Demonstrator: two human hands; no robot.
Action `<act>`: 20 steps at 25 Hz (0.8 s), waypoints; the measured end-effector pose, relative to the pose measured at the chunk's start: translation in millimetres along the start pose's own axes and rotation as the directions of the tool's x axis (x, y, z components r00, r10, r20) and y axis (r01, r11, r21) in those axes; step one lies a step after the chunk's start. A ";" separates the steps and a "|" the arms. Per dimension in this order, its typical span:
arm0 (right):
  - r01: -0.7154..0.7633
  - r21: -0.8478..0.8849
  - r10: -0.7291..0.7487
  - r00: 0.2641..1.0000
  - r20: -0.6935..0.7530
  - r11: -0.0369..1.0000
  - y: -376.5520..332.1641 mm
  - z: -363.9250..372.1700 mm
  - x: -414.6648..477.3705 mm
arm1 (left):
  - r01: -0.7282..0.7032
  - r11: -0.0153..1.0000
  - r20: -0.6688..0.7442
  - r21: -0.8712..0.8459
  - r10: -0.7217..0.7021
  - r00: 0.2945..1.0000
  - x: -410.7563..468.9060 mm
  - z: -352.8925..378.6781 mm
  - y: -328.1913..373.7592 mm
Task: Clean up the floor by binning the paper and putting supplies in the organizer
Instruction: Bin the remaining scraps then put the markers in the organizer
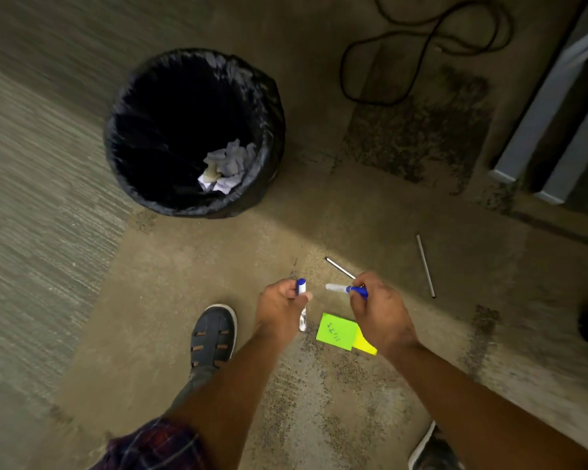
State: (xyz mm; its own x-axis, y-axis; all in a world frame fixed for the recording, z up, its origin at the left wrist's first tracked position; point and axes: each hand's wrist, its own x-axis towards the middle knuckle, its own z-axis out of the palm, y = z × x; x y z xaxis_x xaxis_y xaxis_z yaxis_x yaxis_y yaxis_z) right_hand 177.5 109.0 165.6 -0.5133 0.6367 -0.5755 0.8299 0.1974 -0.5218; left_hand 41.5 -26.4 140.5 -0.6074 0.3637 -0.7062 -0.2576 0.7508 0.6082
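My left hand (280,308) grips a white marker with a blue cap (301,305), held upright above the carpet. In my right hand (381,308) is a second white marker with a blue end (345,289), pointing left toward the first. Below and between my hands lie a green sticky note (336,331) with blue writing and a yellow sticky note (365,346) half under it. Two thin silver pens lie on the floor: one (339,267) just beyond my right hand, another (425,266) further right. A black-lined bin (194,130) holds crumpled white paper (226,167).
My left shoe (213,335) stands beside my left forearm, and my right shoe (433,451) shows at the bottom edge. A black cable (425,49) loops on the floor at the back. Grey furniture legs (554,106) stand at the right. No organizer is in view.
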 end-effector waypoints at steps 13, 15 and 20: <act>0.238 0.186 -0.173 0.935 -0.310 0.953 -176.5 -165.8 -109.9 | -0.304 0.952 -0.040 -0.041 0.303 0.952 -132.3 -121.8 218.7; 0.249 0.189 -0.178 0.928 -0.328 0.950 -211.4 -189.9 -126.6 | -0.345 0.938 -0.051 -0.036 0.343 0.938 -155.1 -149.8 251.4; 0.269 0.194 -0.171 0.896 -0.410 0.943 -313.5 -253.5 -179.4 | -0.517 0.851 -0.052 0.091 0.522 0.851 -206.9 -229.2 335.9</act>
State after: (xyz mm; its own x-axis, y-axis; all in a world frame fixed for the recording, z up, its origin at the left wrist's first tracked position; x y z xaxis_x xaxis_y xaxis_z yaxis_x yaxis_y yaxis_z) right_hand 64.8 121.9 592.1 -0.5124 0.8421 -0.1684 0.6023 0.2126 -0.7694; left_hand -91.5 24.2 573.9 -0.6909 0.6729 -0.2643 0.1628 0.5010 0.8500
